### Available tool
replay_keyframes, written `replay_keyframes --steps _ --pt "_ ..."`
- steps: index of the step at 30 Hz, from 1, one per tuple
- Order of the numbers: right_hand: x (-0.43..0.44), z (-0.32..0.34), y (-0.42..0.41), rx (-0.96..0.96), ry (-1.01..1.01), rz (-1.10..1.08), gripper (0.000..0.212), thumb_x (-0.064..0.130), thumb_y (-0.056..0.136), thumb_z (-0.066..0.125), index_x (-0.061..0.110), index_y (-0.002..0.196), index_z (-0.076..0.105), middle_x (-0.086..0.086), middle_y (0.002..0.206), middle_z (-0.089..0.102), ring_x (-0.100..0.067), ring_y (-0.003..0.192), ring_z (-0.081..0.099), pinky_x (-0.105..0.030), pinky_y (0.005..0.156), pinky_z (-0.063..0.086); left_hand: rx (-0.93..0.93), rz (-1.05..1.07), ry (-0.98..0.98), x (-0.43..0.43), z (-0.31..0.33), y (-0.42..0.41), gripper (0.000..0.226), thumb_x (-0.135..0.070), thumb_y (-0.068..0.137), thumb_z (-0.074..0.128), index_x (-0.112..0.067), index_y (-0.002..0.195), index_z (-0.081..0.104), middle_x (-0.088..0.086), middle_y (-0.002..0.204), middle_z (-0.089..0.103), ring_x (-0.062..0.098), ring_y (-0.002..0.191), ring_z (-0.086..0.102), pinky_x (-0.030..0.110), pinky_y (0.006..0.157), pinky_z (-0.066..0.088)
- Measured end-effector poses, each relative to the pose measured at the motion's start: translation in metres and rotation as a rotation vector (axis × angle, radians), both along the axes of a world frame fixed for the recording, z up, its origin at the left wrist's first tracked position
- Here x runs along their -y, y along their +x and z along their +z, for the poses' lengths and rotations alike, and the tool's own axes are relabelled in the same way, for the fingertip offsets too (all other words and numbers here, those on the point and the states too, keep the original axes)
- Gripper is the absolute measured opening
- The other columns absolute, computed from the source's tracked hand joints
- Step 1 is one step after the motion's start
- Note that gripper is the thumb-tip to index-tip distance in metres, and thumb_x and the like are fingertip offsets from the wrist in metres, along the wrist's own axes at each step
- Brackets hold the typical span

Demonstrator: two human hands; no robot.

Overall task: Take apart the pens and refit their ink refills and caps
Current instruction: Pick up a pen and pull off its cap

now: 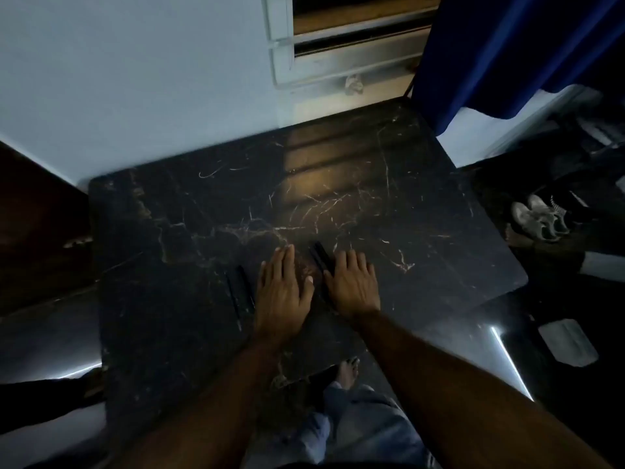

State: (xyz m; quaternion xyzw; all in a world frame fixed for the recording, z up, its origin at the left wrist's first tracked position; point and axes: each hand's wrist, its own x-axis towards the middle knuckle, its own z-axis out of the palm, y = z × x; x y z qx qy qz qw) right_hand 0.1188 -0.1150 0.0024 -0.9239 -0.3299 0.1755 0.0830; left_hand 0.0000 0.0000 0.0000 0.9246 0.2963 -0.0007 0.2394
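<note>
Dim light fell on the black, white-veined marble desk, where the left hand and right hand lay palm-down, fingers straight and holding nothing. One pair of slim black plastic pens lay just outside the left fingers. A second pair of dark pens lay between the two sets of fingers, just beside the right index. No loose refills or caps showed, so the work looked either unstarted or complete; it was too dark to tell which.

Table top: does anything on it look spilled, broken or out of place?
Nothing stands out. The left hand and right hand lie flat on the marble table, with dark pens beside the left and other pens between them. Dim light hides fine damage.
</note>
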Motion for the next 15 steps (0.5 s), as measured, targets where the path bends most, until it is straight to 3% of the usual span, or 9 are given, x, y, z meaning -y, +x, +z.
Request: replay_keyframes --steps 5,10,13,15 --pt "-0.02 -0.003 0.011 -0.014 -0.057 0.008 0.044 0.039 0.111 0.046 0.012 0.145 0.048 -0.014 0.149 0.049 -0.03 0.138 0.047 -0.045 0.113 0.042 0.039 0.038 -0.04 -0.002 -0.002 0.002 0.074 -0.051 0.102 0.031 -0.012 0.165 0.027 0.011 0.171 0.032 0.024 0.161 0.025 0.049 0.132 0.016" --pt "-0.021 -0.003 0.014 -0.032 -0.047 -0.032 0.043 0.037 0.11 0.049 0.011 0.145 0.049 -0.014 0.149 0.051 -0.03 0.138 0.048 -0.045 0.113 0.044 0.143 0.13 -0.071 -0.004 0.005 0.012 0.069 -0.047 0.101 0.035 -0.01 0.159 0.041 0.013 0.162 0.047 0.027 0.154 0.039 0.047 0.129 0.025" --pt "-0.017 0.0 0.016 -0.078 0.048 -0.056 0.035 0.035 0.111 0.048 0.013 0.137 0.053 -0.013 0.141 0.057 -0.03 0.131 0.056 -0.044 0.108 0.047 0.264 0.257 -0.202 -0.008 0.014 0.019 0.051 -0.03 0.104 0.055 -0.014 0.153 0.049 0.006 0.147 0.058 0.017 0.132 0.055 0.031 0.108 0.044" --pt "-0.012 0.005 0.019 -0.171 0.165 -0.052 0.026 0.032 0.111 0.05 0.015 0.131 0.055 -0.011 0.132 0.062 -0.027 0.116 0.064 -0.039 0.095 0.051 0.319 0.33 -0.349 -0.016 0.02 0.025 0.046 -0.021 0.104 0.062 -0.018 0.149 0.053 -0.002 0.131 0.064 0.009 0.115 0.061 0.025 0.095 0.049"
